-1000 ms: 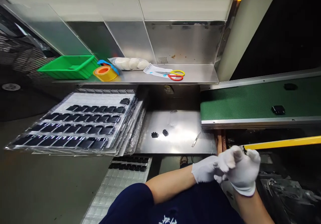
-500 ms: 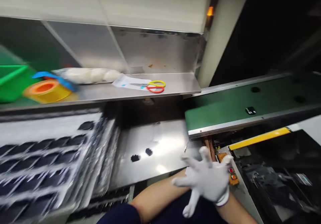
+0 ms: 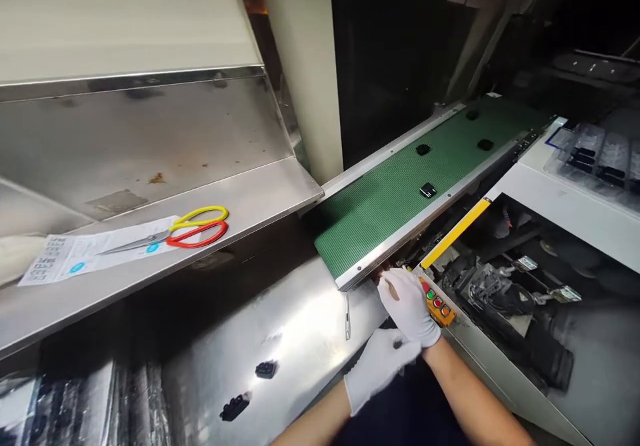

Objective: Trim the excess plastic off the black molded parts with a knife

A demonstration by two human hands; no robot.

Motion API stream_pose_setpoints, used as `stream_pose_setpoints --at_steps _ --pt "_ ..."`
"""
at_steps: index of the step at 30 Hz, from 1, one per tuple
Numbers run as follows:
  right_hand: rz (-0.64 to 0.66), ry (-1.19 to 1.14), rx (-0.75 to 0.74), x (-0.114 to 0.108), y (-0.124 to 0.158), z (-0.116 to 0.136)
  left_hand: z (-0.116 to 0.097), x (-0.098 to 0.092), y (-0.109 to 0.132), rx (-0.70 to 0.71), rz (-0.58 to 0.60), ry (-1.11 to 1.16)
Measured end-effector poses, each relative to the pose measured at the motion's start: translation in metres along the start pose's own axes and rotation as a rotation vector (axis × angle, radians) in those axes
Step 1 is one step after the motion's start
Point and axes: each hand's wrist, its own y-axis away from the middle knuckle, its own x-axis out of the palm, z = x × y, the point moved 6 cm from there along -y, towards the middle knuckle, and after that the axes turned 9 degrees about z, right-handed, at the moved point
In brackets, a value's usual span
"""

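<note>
Both hands wear white gloves and meet at the table's front right. My left hand [image 3: 376, 366] is closed, its fingertips pinching the cuff area of the other hand's glove. My right hand [image 3: 411, 307] is just above it, with fingers curled together and nothing visible in them; a skin-coloured patch shows near its fingers. Beside them is an orange control box [image 3: 443, 314] with coloured buttons. A thin metal tool [image 3: 347, 316], perhaps tweezers, lies left of the hands on the steel table [image 3: 300, 339]. Two small black parts [image 3: 266, 369] rest farther left.
A green conveyor belt [image 3: 370, 226] carries several black pieces beyond the hands. Scissors [image 3: 195, 226] with yellow and red handles lie on paper on the steel shelf [image 3: 260, 203]. Stacked trays [image 3: 125, 399] stand lower left. A yellow bar [image 3: 456, 233] borders an open machine bay [image 3: 500, 286] at right.
The view has swung right, towards the conveyor. My right hand was spread wide and now has its fingers curled. My left hand, hidden behind it before, now grips the right glove.
</note>
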Motion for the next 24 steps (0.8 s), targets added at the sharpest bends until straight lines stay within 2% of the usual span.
stream_pose_setpoints --at_steps 2,6,9,13,16,19,20,21,22,23,24 --pt "-0.006 0.082 -0.012 -0.005 -0.003 -0.007 -0.004 0.005 -0.011 0.001 -0.023 -0.083" --pt "0.035 0.219 0.012 -0.018 -0.005 -0.028 -0.016 0.023 -0.032 -0.016 0.047 -0.211" --pt "0.079 0.157 0.082 -0.03 -0.003 -0.054 -0.022 0.046 -0.043 -0.066 0.154 -0.287" --pt "0.055 -0.056 0.187 -0.044 0.001 -0.094 -0.031 0.069 -0.063 -0.15 0.261 -0.339" --pt "0.067 -0.142 0.168 -0.059 0.004 -0.119 -0.056 0.066 -0.082 -0.173 0.301 -0.427" --pt "0.004 -0.161 0.184 -0.092 0.019 -0.151 -0.101 0.05 -0.105 -0.223 0.403 -0.548" --pt "-0.025 -0.202 0.238 -0.104 0.028 -0.166 -0.122 0.039 -0.116 -0.238 0.37 -0.612" --pt "-0.049 -0.248 0.302 -0.116 0.038 -0.182 -0.147 0.023 -0.131 -0.233 0.245 -0.698" --pt "-0.068 -0.287 0.366 -0.127 0.05 -0.198 -0.176 0.002 -0.147 -0.214 0.021 -0.768" --pt "-0.084 -0.313 0.423 -0.136 0.063 -0.213 -0.201 -0.016 -0.164 -0.256 -0.158 -0.823" --pt "-0.1 -0.321 0.464 -0.145 0.075 -0.226 -0.223 -0.028 -0.184 -0.281 -0.233 -0.835"
